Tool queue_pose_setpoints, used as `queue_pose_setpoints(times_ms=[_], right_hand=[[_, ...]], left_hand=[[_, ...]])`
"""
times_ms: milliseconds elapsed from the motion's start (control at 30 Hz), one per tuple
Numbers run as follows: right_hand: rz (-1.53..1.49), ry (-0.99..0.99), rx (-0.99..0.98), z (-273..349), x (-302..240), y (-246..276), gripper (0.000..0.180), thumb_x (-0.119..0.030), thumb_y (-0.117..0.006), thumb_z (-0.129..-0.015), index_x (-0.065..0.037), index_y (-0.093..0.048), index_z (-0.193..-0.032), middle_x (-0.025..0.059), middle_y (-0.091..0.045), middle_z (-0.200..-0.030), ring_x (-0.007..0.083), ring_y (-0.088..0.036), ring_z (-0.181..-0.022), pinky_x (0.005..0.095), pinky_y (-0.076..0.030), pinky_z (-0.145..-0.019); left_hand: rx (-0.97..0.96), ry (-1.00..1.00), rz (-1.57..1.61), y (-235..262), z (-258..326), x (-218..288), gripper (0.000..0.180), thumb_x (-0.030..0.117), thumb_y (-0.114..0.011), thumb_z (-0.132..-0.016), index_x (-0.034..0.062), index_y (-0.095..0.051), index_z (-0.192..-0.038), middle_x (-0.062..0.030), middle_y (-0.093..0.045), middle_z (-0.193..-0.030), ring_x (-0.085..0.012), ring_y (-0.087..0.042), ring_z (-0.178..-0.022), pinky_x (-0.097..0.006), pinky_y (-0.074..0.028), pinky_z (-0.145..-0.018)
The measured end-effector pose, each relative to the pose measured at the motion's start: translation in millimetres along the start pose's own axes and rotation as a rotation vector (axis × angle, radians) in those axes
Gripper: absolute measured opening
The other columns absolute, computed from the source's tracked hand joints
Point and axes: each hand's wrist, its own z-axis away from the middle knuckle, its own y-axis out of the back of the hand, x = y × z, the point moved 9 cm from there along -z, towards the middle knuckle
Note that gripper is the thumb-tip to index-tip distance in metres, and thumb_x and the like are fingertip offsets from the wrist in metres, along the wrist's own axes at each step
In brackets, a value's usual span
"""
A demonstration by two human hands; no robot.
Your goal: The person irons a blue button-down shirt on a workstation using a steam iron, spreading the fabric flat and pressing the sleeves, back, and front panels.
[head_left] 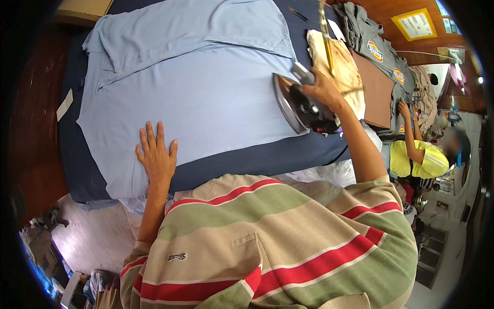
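A light blue garment (pixel 206 98) lies spread over the dark blue covered table (pixel 200 175), its upper part folded across at the far side. My left hand (pixel 156 157) rests flat on the garment near its lower left edge, fingers spread. At the garment's right edge, my right hand (pixel 325 90) is closed round the handle of a clothes iron (pixel 301 105). The iron looks tilted, its shiny metal plate edge toward the left; whether it touches the cloth I cannot tell. Just beyond it lies a cream cloth (pixel 352 77) with brown scorch marks.
A cord in a striped sleeve (pixel 325 31) runs up from near the scorched cloth. Grey printed garments (pixel 368 38) and a brown board (pixel 373 90) lie at the right. A person in a yellow shirt (pixel 429 159) reaches toward them. A white card (pixel 65 105) is at the left edge.
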Motion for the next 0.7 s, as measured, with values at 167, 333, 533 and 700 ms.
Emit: queue_pose_setpoints(times_ms=[167,333,533,700], right_hand=[[-0.082,0.167,-0.268,-40.6,-76.8,-67.4,0.052,-0.023,-0.067,-0.069,0.003,-0.048,-0.11,0.0115,-0.058,-0.085,0.0196,-0.057,-0.073,0.0315,-0.046,-0.065],[0.056,0.31,-0.339,-44.7,-132.0,-108.2,0.049,-0.023,-0.066,-0.07,0.001,-0.049,-0.109,0.0145,-0.059,-0.089,0.0206,-0.059,-0.076,0.0314,-0.047,-0.068],[0.058,0.337,-0.37,-27.0,-136.5,-114.1,0.046,-0.023,-0.066,-0.07,0.002,-0.049,-0.105,0.0167,-0.061,-0.086,0.0281,-0.06,-0.08,0.0348,-0.047,-0.072],[0.137,0.478,-0.506,34.4,-172.8,-168.1,0.045,-0.028,-0.068,-0.069,-0.001,-0.047,-0.099,0.0169,-0.062,-0.077,0.0369,-0.061,-0.076,0.0431,-0.047,-0.065]], left_hand=[[0.018,-0.008,-0.018,0.2,-0.8,0.4,0.06,0.047,-0.043,-0.089,0.0219,-0.027,-0.142,-0.0075,-0.021,-0.148,-0.0273,-0.018,-0.137,-0.053,-0.018,-0.102],[-0.006,0.01,-0.015,-1.1,-2.2,-0.5,0.061,0.049,-0.042,-0.089,0.0219,-0.027,-0.142,-0.0067,-0.022,-0.148,-0.0266,-0.018,-0.137,-0.053,-0.018,-0.103],[-0.003,0.006,-0.007,-1.3,-4.5,2.0,0.058,0.046,-0.04,-0.091,0.0215,-0.027,-0.142,-0.0061,-0.022,-0.148,-0.0257,-0.019,-0.137,-0.052,-0.018,-0.104],[0.15,0.011,0.262,0.6,-0.5,-15.4,0.05,0.034,-0.037,-0.094,0.0139,-0.031,-0.14,-0.0083,-0.03,-0.145,-0.025,-0.025,-0.134,-0.048,-0.019,-0.104]])
